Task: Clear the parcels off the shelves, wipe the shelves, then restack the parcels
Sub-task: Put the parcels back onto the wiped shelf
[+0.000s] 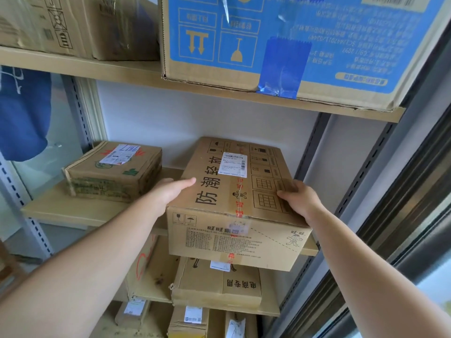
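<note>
Parcel storeroom, slotted metal shelving uprights, wooden shelves, labelled cardboard parcels stacked on several tiers

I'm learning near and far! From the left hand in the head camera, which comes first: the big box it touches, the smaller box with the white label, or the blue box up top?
1. Big box: under the left hand, middle shelf.
2. Smaller box: further left, same shelf.
3. Blue box: shelf above, farthest.
</note>
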### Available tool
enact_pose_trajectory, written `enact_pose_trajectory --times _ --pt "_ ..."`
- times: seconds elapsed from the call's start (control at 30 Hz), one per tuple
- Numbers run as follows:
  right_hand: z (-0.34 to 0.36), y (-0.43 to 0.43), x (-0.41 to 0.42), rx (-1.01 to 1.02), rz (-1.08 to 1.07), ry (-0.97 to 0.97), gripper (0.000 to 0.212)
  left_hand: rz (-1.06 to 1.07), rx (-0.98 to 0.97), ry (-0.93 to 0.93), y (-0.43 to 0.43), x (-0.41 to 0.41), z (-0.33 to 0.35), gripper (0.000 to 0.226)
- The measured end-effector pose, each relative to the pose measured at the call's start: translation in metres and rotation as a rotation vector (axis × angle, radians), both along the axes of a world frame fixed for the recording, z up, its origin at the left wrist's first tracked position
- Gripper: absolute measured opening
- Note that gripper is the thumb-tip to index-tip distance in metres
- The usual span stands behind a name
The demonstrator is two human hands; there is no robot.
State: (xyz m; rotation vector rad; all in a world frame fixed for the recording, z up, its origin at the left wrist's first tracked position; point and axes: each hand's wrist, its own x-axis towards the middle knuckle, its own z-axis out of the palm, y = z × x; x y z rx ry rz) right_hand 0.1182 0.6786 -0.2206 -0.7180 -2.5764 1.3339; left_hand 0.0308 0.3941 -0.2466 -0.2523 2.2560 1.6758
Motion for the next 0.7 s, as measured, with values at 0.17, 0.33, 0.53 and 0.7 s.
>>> enact_pose_trajectory --times 0.17,0.33,0.53,0.7 --pt "0.011 -0.036 0.018 0.131 0.010 0.171 0.050 0.133 0.188 0.117 -0.019 0.016 -0.008 0.033" --pt "0.014 -0.105 0.029 -0.010 0.024 0.318 0.060 0.205 0.298 0.199 -0.066 0.035 -0.013 0.017" --pt "-0.006 -0.211 0.036 -0.095 0.118 0.379 0.050 0.272 0.294 0.287 -0.154 0.053 -0.027 0.010" --pt "-0.039 -0.299 0.030 -0.112 0.194 0.383 0.048 0.240 0.232 0.252 -0.229 0.063 -0.053 0.009"
